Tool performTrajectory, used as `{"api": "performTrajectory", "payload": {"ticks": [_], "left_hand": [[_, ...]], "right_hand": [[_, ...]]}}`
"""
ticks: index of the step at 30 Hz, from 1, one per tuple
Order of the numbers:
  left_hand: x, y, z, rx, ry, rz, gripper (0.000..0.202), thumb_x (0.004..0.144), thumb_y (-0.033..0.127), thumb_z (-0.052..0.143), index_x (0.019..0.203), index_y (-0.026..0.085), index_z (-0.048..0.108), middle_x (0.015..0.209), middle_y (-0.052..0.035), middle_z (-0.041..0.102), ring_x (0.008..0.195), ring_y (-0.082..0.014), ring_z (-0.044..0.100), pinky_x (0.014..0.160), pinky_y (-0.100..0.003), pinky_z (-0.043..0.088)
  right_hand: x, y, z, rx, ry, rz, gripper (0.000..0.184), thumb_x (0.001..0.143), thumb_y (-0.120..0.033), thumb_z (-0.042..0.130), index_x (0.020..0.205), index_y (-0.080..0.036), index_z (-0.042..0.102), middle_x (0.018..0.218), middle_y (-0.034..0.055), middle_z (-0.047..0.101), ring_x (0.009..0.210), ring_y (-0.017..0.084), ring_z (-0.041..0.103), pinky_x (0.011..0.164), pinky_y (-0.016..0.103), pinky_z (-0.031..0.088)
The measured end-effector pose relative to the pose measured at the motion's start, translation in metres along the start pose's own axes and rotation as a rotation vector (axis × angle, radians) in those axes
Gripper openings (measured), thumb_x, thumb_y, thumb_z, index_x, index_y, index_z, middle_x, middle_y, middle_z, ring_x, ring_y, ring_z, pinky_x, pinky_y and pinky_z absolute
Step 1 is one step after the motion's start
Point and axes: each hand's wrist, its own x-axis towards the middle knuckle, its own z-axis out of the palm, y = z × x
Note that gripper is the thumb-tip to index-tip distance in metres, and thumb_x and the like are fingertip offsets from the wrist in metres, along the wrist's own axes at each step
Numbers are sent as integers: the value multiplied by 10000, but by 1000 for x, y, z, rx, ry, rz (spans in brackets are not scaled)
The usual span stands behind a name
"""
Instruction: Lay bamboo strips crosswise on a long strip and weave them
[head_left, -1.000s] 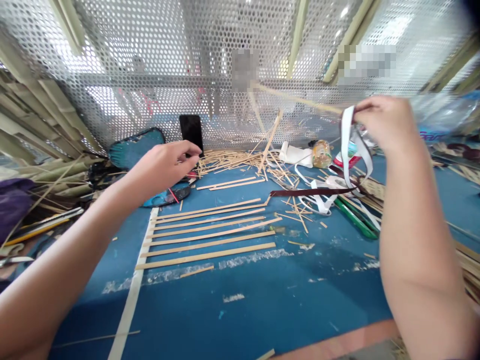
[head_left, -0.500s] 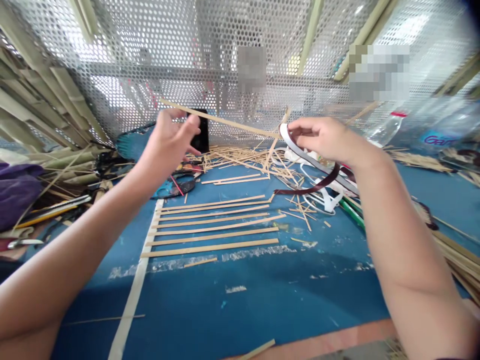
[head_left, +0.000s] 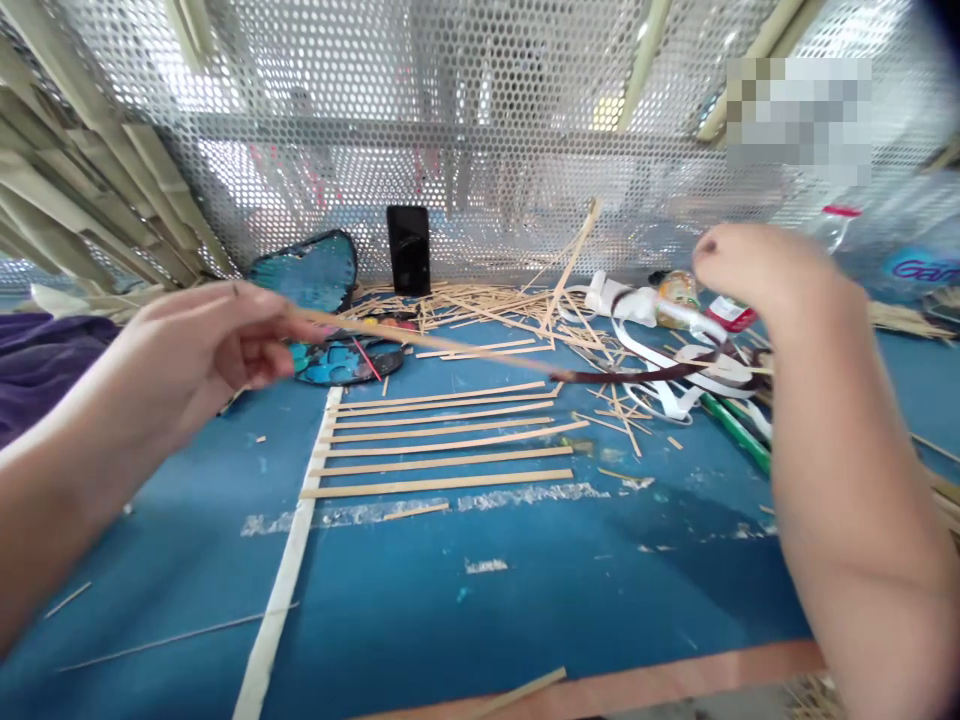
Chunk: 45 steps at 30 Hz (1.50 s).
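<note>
My left hand (head_left: 214, 335) is closed around one end of a thin bamboo strip (head_left: 420, 343), which slants down to the right and is slightly blurred. Its far end reaches close to a dark brown ribbon (head_left: 637, 377); whether they touch I cannot tell. At the right, my right hand (head_left: 765, 265) is raised with curled fingers over a tangle of white tape (head_left: 660, 390). Its fingertips are turned away, so anything in them is hidden. Between my arms, several bamboo strips (head_left: 450, 462) lie in rows, left ends on a pale tape line (head_left: 289, 570).
A black phone (head_left: 409, 250) leans against the perforated metal panel (head_left: 495, 150). Behind the rows lies a heap of loose strips (head_left: 480, 305). Blue painted pieces (head_left: 304, 270), a red-and-white box (head_left: 729, 313), a green tube (head_left: 739, 435) and bamboo poles (head_left: 112, 190) stand or lie around.
My left hand has moved left and down with the bamboo strip. My right hand has moved right, away from the strip, and the white tape loop once at its fingers now hangs lower.
</note>
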Motion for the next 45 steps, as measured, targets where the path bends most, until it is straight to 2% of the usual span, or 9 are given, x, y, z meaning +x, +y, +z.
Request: {"api": "performTrajectory", "payload": {"ticks": [2,4,7,9,12,17,27,37,45], "left_hand": [[-21,-10,-11,21,-50,-138,213,862,370,634,730,230,724,794,-17,733,554,-92,517,474,-222,430],[-43,-23,-17,29,-91,-257,240,837,467,658,717,276,740,809,-15,748,533,-105,505,429,-233,391],[-72,-42,-18,9,-105,-397,272,771,566,680,658,321,719,739,-7,737,486,-132,490,386,-264,352],[-86,-53,-16,16,-134,-459,295,742,619,665,654,342,720,640,-3,690,470,-151,493,373,-277,351],[-98,-67,-16,6,-167,-525,309,718,658,648,675,357,701,757,9,735,513,-169,553,369,-279,357],[-102,-97,-26,158,-327,-563,343,717,669,612,709,326,618,775,15,733,479,-179,551,389,-306,363],[-103,-116,-35,480,-384,-370,321,856,579,521,979,285,565,710,30,605,473,-132,435,441,-254,314],[-101,-118,-33,628,-397,-284,358,899,565,436,969,232,549,733,19,615,682,-187,584,631,-292,413],[-105,-106,-25,857,-403,-223,393,929,608,378,903,244,523,628,35,584,573,-175,541,561,-276,356]], "right_hand": [[-15,-15,-17,45,103,-16,192,895,-244,500,918,-208,687,983,160,701,924,305,625,809,473,457],[-43,-47,-31,271,149,-269,210,938,-317,492,1008,-259,681,990,90,710,932,256,636,841,420,466],[-103,-107,-32,671,-252,-688,316,971,-508,455,1048,-285,666,1029,28,718,904,211,655,783,346,490],[-145,-141,-18,606,-531,-819,365,975,-553,421,1060,-282,650,1027,35,721,879,217,656,714,328,465],[-193,-168,15,399,-669,-966,369,992,-529,389,1045,-229,598,889,87,711,758,243,630,595,320,352],[-213,-171,47,400,-821,-968,265,1021,-387,323,967,-228,527,636,23,609,536,193,485,526,306,226],[-221,-162,43,282,-681,-835,281,975,-275,382,710,-215,450,519,-18,428,461,131,257,525,305,134],[-224,-160,49,289,-653,-859,282,984,-269,358,730,-208,462,543,-16,470,492,130,244,516,301,133],[-225,-161,52,231,-588,-902,301,1000,-263,349,752,-212,512,585,-2,593,492,145,391,526,315,148]]}}
